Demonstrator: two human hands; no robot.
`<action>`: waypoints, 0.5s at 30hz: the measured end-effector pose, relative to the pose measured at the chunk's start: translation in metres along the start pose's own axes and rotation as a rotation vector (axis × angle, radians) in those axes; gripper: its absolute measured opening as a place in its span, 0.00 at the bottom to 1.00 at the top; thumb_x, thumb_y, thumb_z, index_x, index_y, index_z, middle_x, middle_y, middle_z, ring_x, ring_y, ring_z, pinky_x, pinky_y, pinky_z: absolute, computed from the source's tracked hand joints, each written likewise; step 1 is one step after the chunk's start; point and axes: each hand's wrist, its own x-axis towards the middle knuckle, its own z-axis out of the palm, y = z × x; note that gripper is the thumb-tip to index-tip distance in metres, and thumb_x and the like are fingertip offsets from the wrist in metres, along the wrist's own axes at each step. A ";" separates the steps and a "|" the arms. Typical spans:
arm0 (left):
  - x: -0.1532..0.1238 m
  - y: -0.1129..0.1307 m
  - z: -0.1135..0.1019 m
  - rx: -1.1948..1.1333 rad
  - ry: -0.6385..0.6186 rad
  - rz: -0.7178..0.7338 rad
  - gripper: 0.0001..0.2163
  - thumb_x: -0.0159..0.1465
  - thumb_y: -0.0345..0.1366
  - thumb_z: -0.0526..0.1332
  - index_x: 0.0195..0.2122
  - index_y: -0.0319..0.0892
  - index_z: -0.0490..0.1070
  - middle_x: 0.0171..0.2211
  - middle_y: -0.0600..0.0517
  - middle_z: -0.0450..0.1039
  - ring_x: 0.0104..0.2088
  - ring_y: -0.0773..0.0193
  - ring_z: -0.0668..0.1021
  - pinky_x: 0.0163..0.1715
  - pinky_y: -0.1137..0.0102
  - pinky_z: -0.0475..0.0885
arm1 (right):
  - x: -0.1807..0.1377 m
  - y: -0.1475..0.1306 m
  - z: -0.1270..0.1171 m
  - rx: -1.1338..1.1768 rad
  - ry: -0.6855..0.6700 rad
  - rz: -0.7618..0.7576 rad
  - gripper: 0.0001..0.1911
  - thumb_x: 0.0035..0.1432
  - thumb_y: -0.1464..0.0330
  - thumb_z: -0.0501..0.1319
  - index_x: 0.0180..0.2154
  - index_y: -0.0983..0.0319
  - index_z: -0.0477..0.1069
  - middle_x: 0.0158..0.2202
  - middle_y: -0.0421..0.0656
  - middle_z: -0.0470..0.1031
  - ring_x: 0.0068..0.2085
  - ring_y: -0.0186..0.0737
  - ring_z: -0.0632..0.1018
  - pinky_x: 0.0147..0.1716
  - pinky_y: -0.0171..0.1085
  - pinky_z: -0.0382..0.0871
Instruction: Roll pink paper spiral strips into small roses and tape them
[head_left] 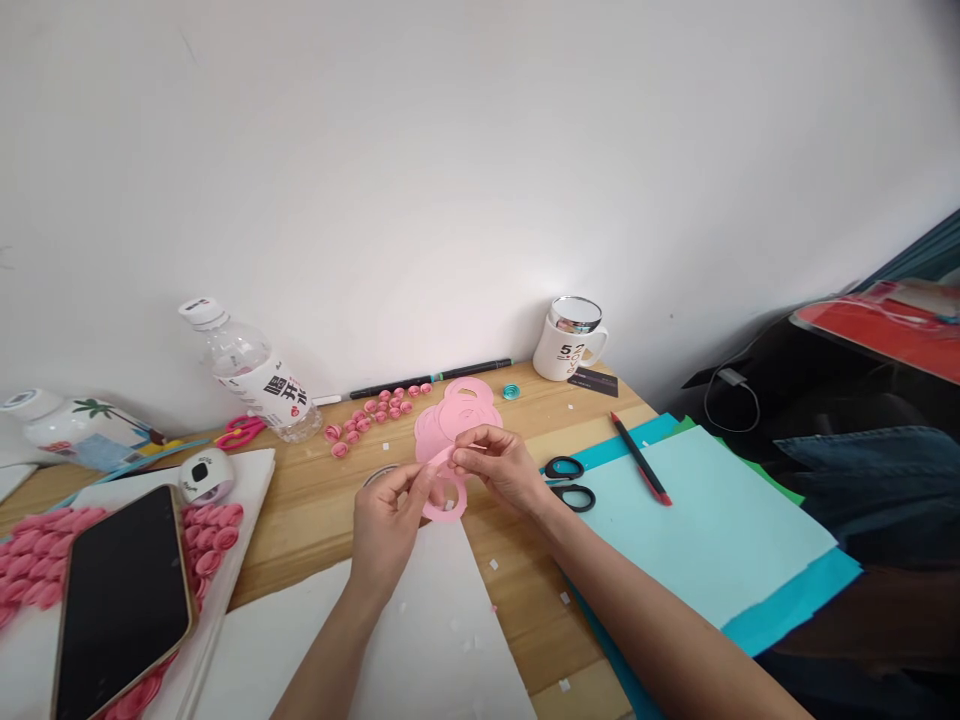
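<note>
A pink paper strip (441,459) is pinched between the fingertips of my left hand (386,515) and my right hand (504,468), which are close together over the desk. A pink paper ring (445,514) hangs just below the fingers; whether it is one piece with the strip I cannot tell. Behind my hands lies a loose pile of flat pink paper circles and rings (457,408). Several small rolled pink paper roses (371,408) sit to its left, and a teal paper coil (511,391) to its right. Black-handled scissors (576,497) lie beside my right wrist, their blades partly hidden.
White paper (435,610) lies under my forearms. At left are a phone (124,600) on pink paper roses (45,550), a plastic bottle (262,375) and pink scissors (241,431). At right, a mug (566,345) stands behind a pen (641,460) and pale blue sheets (697,530).
</note>
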 end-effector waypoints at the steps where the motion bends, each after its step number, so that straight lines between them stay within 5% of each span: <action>1: 0.000 0.000 0.000 -0.018 -0.005 -0.003 0.13 0.56 0.43 0.58 0.20 0.40 0.71 0.19 0.54 0.69 0.23 0.67 0.70 0.23 0.76 0.65 | 0.000 0.000 0.000 -0.001 0.004 -0.004 0.09 0.37 0.69 0.70 0.25 0.61 0.74 0.23 0.37 0.75 0.24 0.31 0.75 0.28 0.32 0.70; 7: 0.002 -0.002 0.000 -0.092 0.017 -0.049 0.13 0.55 0.43 0.59 0.19 0.39 0.71 0.18 0.54 0.68 0.21 0.68 0.69 0.21 0.76 0.65 | 0.000 -0.003 0.001 -0.037 -0.002 0.038 0.10 0.42 0.67 0.68 0.31 0.62 0.76 0.29 0.42 0.78 0.30 0.34 0.77 0.34 0.34 0.71; 15: 0.003 0.000 0.002 -0.121 -0.040 -0.061 0.12 0.54 0.43 0.60 0.22 0.40 0.73 0.17 0.54 0.68 0.21 0.68 0.69 0.21 0.76 0.65 | 0.001 0.000 -0.002 -0.065 -0.012 -0.029 0.09 0.37 0.69 0.70 0.24 0.61 0.73 0.22 0.37 0.74 0.23 0.30 0.73 0.25 0.31 0.67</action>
